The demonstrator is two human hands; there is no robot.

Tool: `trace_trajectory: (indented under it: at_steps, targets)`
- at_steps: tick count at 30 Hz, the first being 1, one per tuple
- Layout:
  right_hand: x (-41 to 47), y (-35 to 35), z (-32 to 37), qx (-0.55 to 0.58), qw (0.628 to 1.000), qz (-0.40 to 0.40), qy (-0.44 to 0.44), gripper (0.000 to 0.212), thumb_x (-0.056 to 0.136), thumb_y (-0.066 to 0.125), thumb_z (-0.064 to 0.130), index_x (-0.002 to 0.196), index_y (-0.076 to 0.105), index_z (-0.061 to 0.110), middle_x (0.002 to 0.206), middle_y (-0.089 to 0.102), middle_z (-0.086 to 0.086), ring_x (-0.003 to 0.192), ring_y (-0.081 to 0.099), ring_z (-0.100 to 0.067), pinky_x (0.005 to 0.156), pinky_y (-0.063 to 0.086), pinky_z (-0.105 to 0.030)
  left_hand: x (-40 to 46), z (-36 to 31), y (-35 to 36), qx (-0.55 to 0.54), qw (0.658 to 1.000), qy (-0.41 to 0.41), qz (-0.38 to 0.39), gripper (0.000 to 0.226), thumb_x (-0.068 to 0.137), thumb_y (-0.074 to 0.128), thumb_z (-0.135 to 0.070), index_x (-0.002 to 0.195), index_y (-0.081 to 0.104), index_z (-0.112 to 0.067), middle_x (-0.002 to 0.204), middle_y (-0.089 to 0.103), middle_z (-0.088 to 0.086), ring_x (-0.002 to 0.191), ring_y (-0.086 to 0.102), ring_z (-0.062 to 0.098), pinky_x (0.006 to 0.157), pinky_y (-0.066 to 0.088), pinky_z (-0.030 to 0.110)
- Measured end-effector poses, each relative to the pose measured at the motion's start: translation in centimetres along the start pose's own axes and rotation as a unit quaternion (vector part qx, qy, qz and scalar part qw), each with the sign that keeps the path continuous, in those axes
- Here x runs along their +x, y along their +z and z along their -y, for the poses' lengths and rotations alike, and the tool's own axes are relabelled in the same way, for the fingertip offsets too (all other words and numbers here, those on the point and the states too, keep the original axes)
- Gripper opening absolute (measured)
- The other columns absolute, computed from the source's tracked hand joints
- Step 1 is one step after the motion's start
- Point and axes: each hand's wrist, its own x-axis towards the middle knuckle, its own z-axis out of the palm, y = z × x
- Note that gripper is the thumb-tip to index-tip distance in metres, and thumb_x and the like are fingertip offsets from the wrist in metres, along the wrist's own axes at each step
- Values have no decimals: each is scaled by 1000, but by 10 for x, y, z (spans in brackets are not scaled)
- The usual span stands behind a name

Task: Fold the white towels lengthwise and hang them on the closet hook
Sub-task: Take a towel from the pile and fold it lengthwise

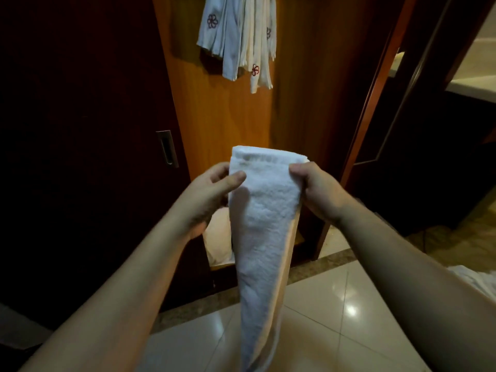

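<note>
Both hands on one white towel (264,224), gripping its top end. Left hand (212,189) pinches the left edge, thumb on the front face, fingers curled behind. Right hand (314,187) pinches the right edge, fingers closed around it. No slack between the grips; the top fold sits just above them.

Below the grips the towel hangs free as a long narrow strip, tapering toward the floor tiles (349,304). Layers visible along its right edge, so the lengthwise fold looks done on this one. Thick terry, woven band near the top, limp.

Beyond and above the grips, on the closet panel (228,116): hung towels (239,36), several white strips with red flower marks, bunched together. The hook itself is out of view.

Status guess: some already up, this one folded, not yet hung. Another pale cloth (477,280) lies off to the right, possibly still to do.
</note>
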Motion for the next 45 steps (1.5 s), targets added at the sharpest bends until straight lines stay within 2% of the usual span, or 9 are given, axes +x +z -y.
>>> trace_trajectory:
  at_steps: [3, 8, 14, 17, 19, 25, 29, 36, 45]
  targets:
    - [9, -8, 17, 45, 999, -8, 8, 41, 74, 48, 34, 88, 78, 10, 88, 73, -8, 86, 66, -23, 78, 50, -33, 4, -14, -5, -6, 999, 7, 38, 24, 75, 75, -31, 98, 78, -24, 108, 76, 8, 104, 70, 35, 93, 52, 50]
    - [20, -11, 38, 90, 993, 79, -22, 54, 85, 36, 31, 123, 70, 13, 128, 67, -16, 124, 62, -32, 97, 53, -36, 5, -13, 18, -134, 982, 0, 134, 36, 75, 72, -29, 111, 77, -24, 115, 74, 5, 107, 71, 24, 85, 59, 35]
    - [34, -43, 25, 144, 990, 10, 6, 79, 75, 70, 53, 142, 55, 14, 133, 62, -21, 120, 64, -35, 96, 55, -49, 22, -27, 34, -167, 982, -22, 81, 40, 83, 70, -36, 116, 69, -14, 118, 72, 12, 111, 69, 31, 98, 54, 49]
    - [32, -49, -18, 149, 982, 3, 113, 58, 93, 47, 67, 116, 77, 22, 122, 71, -12, 110, 70, -27, 83, 58, -41, 36, -48, 33, -210, 974, -35, 81, 47, 82, 72, -34, 122, 63, -12, 117, 73, 12, 110, 70, 32, 88, 59, 48]
    - [30, -47, -52, 109, 977, -34, 177, 47, 92, 55, 58, 91, 83, 19, 104, 76, -11, 89, 76, -21, 67, 60, -33, 49, -62, 30, -204, 976, -38, 71, 42, 86, 70, -30, 123, 62, -13, 114, 74, 10, 106, 71, 30, 80, 61, 46]
    - [31, -27, -103, 170, 967, -69, 175, 74, 97, 25, 72, 134, 63, 21, 132, 67, -10, 126, 60, -27, 106, 45, -45, 83, -92, 18, -175, 983, -51, -17, 36, 91, 69, -28, 122, 60, -13, 102, 77, 11, 91, 75, 31, 64, 61, 47]
    - [26, -4, -109, 104, 979, -149, 94, 81, 70, 69, 74, 133, 56, 24, 117, 72, 5, 115, 66, -16, 84, 53, -28, 95, -106, 6, -167, 984, -47, -49, 35, 90, 69, -28, 121, 59, -14, 98, 77, 12, 87, 75, 33, 63, 61, 51]
    - [27, 16, -101, -57, 982, -177, -12, 46, 61, 72, 80, 97, 44, 74, 119, 60, 20, 98, 63, 13, 67, 55, -12, 98, -129, -6, -142, 989, -12, -25, 34, 92, 67, -25, 123, 61, -13, 105, 77, 11, 94, 75, 31, 65, 61, 47]
    - [28, 5, -73, -125, 975, -176, -44, 26, 95, 55, 59, 103, 58, 35, 99, 70, 12, 90, 71, -7, 73, 60, -31, 94, -147, -9, -80, 996, 25, 14, 35, 94, 64, -31, 125, 62, -15, 106, 77, 5, 98, 74, 26, 68, 62, 40]
